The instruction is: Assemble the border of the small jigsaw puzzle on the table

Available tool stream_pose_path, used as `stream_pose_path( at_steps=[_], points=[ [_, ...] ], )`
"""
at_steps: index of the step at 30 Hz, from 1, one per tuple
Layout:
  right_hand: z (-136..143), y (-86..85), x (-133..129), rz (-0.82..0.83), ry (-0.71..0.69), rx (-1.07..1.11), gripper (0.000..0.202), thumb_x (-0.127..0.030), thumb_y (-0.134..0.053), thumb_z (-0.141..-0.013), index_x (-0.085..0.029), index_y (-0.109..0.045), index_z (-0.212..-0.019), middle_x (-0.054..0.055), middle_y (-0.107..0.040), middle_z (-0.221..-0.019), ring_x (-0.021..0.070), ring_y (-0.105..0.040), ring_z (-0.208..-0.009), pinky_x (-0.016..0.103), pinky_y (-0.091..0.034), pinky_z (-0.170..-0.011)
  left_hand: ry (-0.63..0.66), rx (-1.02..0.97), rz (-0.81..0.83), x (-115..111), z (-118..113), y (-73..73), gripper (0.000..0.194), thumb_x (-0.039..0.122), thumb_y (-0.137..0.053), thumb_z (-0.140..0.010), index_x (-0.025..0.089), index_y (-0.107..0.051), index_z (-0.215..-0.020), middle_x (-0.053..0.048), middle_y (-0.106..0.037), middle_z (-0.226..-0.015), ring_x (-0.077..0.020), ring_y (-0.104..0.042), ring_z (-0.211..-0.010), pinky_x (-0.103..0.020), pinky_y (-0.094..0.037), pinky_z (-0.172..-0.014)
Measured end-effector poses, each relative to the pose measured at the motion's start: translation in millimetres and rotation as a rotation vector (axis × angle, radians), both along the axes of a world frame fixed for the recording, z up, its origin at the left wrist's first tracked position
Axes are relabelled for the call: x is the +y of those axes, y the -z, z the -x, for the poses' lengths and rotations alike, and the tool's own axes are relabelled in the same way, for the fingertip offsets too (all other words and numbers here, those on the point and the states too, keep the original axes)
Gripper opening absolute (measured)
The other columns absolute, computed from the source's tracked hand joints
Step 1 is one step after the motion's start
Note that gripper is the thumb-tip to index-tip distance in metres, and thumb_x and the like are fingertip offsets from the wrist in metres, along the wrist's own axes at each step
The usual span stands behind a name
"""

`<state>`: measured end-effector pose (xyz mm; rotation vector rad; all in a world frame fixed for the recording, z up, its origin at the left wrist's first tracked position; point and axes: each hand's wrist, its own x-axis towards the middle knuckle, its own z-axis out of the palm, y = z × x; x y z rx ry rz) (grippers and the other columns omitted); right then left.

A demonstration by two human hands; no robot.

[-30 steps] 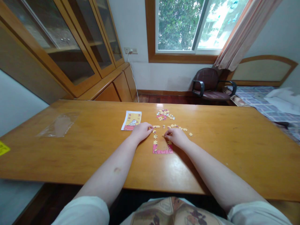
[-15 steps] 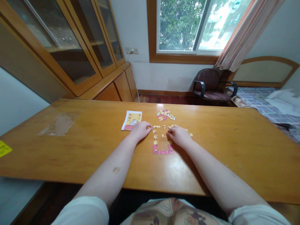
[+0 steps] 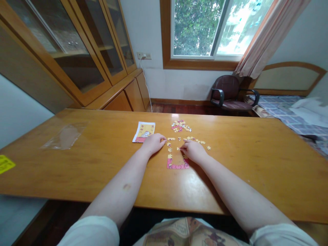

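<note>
My right hand (image 3: 194,151) pinches a small jigsaw puzzle piece (image 3: 178,149) at its fingertips, just above the tabletop inside a partly joined puzzle frame. The frame's pink bottom edge (image 3: 178,166) is joined, with side pieces rising from both ends. My left hand (image 3: 154,143) rests on the table left of the frame, fingers loosely bent and nothing visible in them. Close to its fingertips lies a short yellow strip of pieces (image 3: 171,139). Another small piece (image 3: 179,139) lies right of that strip. Yellow pieces (image 3: 200,141) trail beyond my right hand, partly hidden by it.
A pile of loose pieces (image 3: 180,125) lies toward the far table edge. The picture sheet (image 3: 144,131) is beside my left hand. A clear plastic bag (image 3: 67,136) and a yellow label (image 3: 6,164) are on the left of the wooden table (image 3: 107,130).
My right hand has moved slightly left and down with the piece, uncovering more of the yellow pieces behind it. My left hand has stayed almost still.
</note>
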<state>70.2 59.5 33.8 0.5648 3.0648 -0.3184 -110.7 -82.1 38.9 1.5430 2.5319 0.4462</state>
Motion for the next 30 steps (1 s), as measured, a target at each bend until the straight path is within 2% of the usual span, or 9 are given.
stream_pose_path(
  at_steps=[11,18,22,30],
  points=[
    [6.5,-0.1,-7.6,-0.070,0.027,-0.004,0.029,-0.029,-0.046,-0.090,-0.018,-0.073,-0.089,0.009,-0.067,-0.093,0.0175,-0.064,-0.080,0.023,-0.044,-0.068,0.008,0.004,0.023,1.4,0.8,3.3,0.028,0.036,-0.050,-0.085,0.025,-0.074,-0.094,-0.005,-0.071,-0.097,-0.0207,-0.062,-0.089,-0.028,-0.047,-0.077],
    [8.3,7.1,-6.4,-0.061,0.026,0.029,0.028,-0.029,-0.046,-0.090,-0.018,-0.071,-0.091,0.009,-0.067,-0.094,0.0176,-0.064,-0.082,0.023,-0.044,-0.071,0.110,0.008,0.023,6.8,-22.5,3.9,0.030,0.036,-0.053,-0.084,0.028,-0.069,-0.108,-0.005,-0.068,-0.097,-0.0199,-0.062,-0.090,-0.027,-0.045,-0.078],
    [9.8,9.0,-6.7,-0.077,0.016,0.035,0.029,-0.030,-0.045,-0.091,-0.017,-0.071,-0.093,0.010,-0.067,-0.094,0.0180,-0.064,-0.082,0.024,-0.044,-0.071,0.183,0.035,0.043,15.3,-36.2,6.0,0.024,0.035,-0.053,-0.084,0.032,-0.070,-0.101,-0.004,-0.068,-0.096,-0.0204,-0.061,-0.091,-0.029,-0.045,-0.080],
    [9.9,9.4,-5.5,-0.047,0.006,0.068,0.029,-0.031,-0.044,-0.093,-0.018,-0.069,-0.094,0.009,-0.065,-0.095,0.0173,-0.062,-0.085,0.024,-0.043,-0.075,0.137,0.002,0.026,20.7,-39.3,7.9,0.021,0.034,-0.057,-0.082,0.026,-0.071,-0.095,-0.005,-0.067,-0.094,-0.0204,-0.061,-0.089,-0.029,-0.046,-0.080]
  ],
)
